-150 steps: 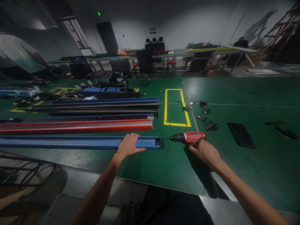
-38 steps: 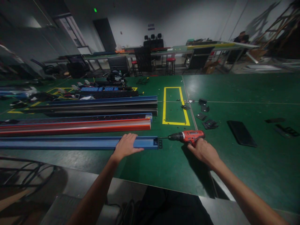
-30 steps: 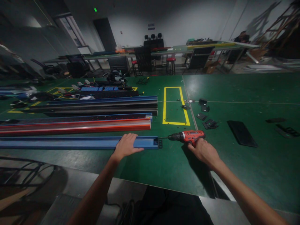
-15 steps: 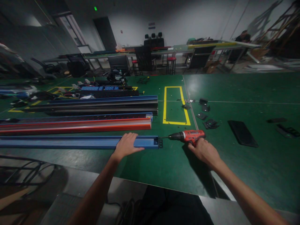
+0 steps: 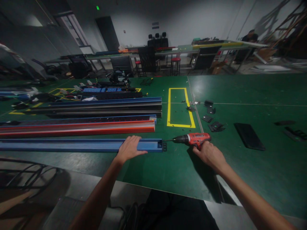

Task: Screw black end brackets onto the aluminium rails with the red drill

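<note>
A long blue metal profile (image 5: 93, 146) lies along the near side of the green table. My left hand (image 5: 129, 148) is laid across it near its right end, fingers over the far edge and thumb pointing right, gripping it. A black end piece (image 5: 164, 146) sits at that end. In my right hand (image 5: 211, 155) is a red and black cordless drill (image 5: 198, 138), held by its handle and lying level. Its long thin bit points left, and the tip meets the profile's end; whether it sits in a screw is too small to tell.
Red profiles (image 5: 129, 127) and black and blue ones (image 5: 134, 105) lie behind the blue one. Several small black parts (image 5: 216, 126) and a flat black slab (image 5: 248, 136) are to the right. Yellow tape (image 5: 169, 108) marks a rectangle. A person (image 5: 250, 36) sits far back right.
Hardly anything differs: the drill and my right hand sit a few pixels further right, in step with a slight shift of the whole view. Both hands keep their grip.
</note>
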Available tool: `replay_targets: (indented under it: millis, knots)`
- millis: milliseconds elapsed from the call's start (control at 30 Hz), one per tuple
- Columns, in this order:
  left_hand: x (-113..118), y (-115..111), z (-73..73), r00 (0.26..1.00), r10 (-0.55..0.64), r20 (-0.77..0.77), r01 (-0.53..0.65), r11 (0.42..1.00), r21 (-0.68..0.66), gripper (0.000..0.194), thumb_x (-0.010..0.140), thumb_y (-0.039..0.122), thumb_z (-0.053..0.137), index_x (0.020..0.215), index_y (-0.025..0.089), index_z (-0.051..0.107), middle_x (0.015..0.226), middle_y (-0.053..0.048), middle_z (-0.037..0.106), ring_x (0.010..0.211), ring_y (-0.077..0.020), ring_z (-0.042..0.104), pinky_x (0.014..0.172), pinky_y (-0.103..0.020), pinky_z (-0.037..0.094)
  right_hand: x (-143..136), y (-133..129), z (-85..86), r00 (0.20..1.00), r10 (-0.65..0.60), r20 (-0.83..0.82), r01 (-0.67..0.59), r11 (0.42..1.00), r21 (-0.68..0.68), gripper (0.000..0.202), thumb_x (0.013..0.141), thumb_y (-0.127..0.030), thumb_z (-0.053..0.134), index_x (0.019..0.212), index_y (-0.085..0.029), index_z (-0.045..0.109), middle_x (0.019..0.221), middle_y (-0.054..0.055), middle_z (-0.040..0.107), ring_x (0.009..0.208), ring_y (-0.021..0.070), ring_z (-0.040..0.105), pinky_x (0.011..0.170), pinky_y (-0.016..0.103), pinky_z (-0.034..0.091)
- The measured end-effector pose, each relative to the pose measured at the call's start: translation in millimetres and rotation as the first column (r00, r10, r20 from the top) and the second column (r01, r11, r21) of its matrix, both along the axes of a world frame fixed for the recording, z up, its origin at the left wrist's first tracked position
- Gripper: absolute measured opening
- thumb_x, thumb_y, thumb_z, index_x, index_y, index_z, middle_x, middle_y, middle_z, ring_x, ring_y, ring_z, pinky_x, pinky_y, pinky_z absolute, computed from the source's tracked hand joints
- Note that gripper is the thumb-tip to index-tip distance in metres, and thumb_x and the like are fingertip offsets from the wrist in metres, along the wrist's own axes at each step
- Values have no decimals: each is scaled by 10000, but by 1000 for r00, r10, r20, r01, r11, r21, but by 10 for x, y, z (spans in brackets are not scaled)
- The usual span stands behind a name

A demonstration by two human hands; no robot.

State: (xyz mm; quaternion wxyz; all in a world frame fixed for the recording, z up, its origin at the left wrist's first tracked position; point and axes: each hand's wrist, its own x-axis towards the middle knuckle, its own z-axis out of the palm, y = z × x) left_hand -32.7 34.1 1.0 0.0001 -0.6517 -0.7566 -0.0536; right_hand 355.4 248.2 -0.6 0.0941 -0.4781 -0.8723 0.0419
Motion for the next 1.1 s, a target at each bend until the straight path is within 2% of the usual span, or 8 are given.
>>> replay_targets:
  millis: [133,500,667,800,967,1100]
  knots:
    - [0,6,-3,1000,7,19,-7,1000,7,893,840,868,589,1326,122,651,1273,-202,705,1199,-374,644,1055,-509,467,-1,20,29,989,24,143,-18,999,-44,670,938,-657,372,996,-65,681,826,223,687,735,327,680,666,412,459]
    - [51,11,81,1000,19,-10,-19,999,-27,851,842,851,611,1310,141,655,1268,-188,709,1191,-368,647,1053,-490,470,-3,20,173,991,17,135,2,990,-140,620,917,-636,435,1028,-77,678,892,235,728,840,351,727,752,426,509]
    - [41,20,64,1000,10,-22,-11,999,-40,871,851,859,583,1319,128,648,1267,-195,704,1187,-375,643,1043,-497,468,-30,-5,254,994,-17,106,40,974,-223,683,923,-701,405,1002,-85,691,884,234,728,809,349,729,711,414,498]
    - [28,14,40,1000,15,-13,-16,1000,-16,894,844,872,574,1327,123,647,1259,-203,703,1174,-386,642,1035,-508,471,-57,-35,254,997,-45,69,58,978,-202,691,932,-708,385,957,-95,705,884,242,724,789,348,721,691,410,482]
    - [41,7,57,1000,9,-2,-9,1000,0,856,852,868,566,1315,153,653,1244,-183,709,1170,-374,647,1031,-498,474,-48,-28,193,997,26,78,-16,992,-128,625,930,-649,386,903,-113,708,812,201,695,680,288,669,643,385,452]
    - [49,11,66,1000,20,-5,-20,1000,-19,875,860,874,546,1317,135,650,1249,-198,705,1173,-387,643,1030,-515,472,-23,-4,123,995,28,97,-21,997,-74,637,927,-662,387,930,-105,697,778,194,675,675,292,647,625,382,441]
